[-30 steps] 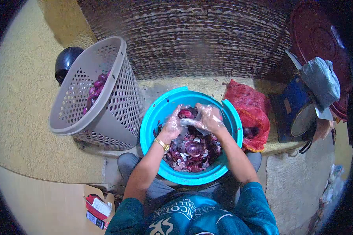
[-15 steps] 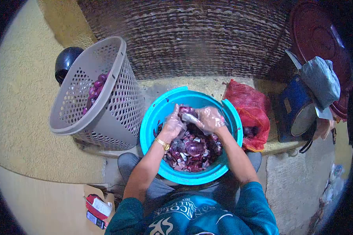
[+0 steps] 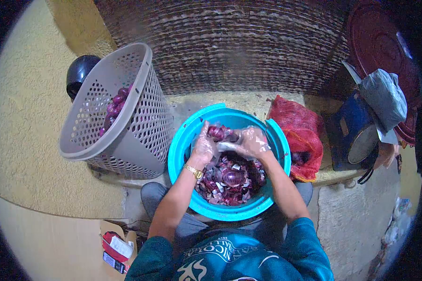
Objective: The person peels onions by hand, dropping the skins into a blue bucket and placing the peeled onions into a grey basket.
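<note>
Over the far half of your teal basin (image 3: 180,140), your gloved left hand (image 3: 204,149) and right hand (image 3: 254,143) have drawn closer. The left fingers curl around the red onion (image 3: 217,132) and the right grips what looks like a knife (image 3: 227,146), so the peeling seems to be mid-cut.
</note>
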Available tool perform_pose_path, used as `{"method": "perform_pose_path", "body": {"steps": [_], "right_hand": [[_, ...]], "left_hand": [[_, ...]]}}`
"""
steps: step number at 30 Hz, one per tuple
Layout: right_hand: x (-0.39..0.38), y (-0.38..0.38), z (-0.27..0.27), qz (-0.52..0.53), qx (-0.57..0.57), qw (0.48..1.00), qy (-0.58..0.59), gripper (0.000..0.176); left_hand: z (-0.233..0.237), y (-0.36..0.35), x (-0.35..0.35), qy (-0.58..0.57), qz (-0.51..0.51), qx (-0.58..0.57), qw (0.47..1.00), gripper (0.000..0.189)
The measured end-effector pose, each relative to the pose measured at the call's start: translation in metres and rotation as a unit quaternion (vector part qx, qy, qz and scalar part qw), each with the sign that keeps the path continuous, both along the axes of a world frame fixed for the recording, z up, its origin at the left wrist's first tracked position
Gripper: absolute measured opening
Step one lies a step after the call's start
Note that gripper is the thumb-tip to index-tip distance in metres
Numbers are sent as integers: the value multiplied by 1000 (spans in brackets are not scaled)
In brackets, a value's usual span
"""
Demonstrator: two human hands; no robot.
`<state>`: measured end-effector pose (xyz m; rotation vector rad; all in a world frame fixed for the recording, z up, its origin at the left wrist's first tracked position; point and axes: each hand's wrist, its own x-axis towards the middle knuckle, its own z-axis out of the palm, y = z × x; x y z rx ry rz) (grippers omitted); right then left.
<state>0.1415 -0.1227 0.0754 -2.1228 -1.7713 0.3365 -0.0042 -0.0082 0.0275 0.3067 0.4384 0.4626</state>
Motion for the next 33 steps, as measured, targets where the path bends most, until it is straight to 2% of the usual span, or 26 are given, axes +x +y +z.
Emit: {"method": "perform_pose_path", "body": {"steps": [2,4,6,11,13,18,20,21,23,26,28,33], "right_hand": [[1,0,-5,16,88,996,26,68],[5,3,-17,0,107,994,19,69],[6,5,-20,-15,127,992,11,71],[7,6,-23,-19,104,993,44,65],[8,7,-25,-19,113,993,35,63],[7,4,-21,-27,88,995,31,60],[6,3,-22,-6,121,992,32,40],[6,3,-21,-6,121,992,32,40],[7,6,-21,0,80,995,50,55],[8,7,-23,19,69,993,91,49],[11,7,-25,30,66,994,83,47],[11,7,-21,19,8,997,68,48]], "left_hand": [[-6,2,0,-18,-33,28,999,46],[-20,8,3,-34,-1,61,998,35],[-28,10,2,-36,-6,65,997,34],[-37,14,3,-70,-44,55,995,35],[-46,19,5,-111,-53,15,992,35],[-41,16,3,-92,-56,49,993,34],[-33,13,2,-96,-62,46,992,34],[-29,11,1,-67,-48,81,993,30],[-22,7,-1,-37,-34,115,992,25],[-14,2,-1,-1,-27,126,992,26],[-15,1,0,-44,-30,114,992,24],[-22,3,4,-31,4,130,991,25]]}}
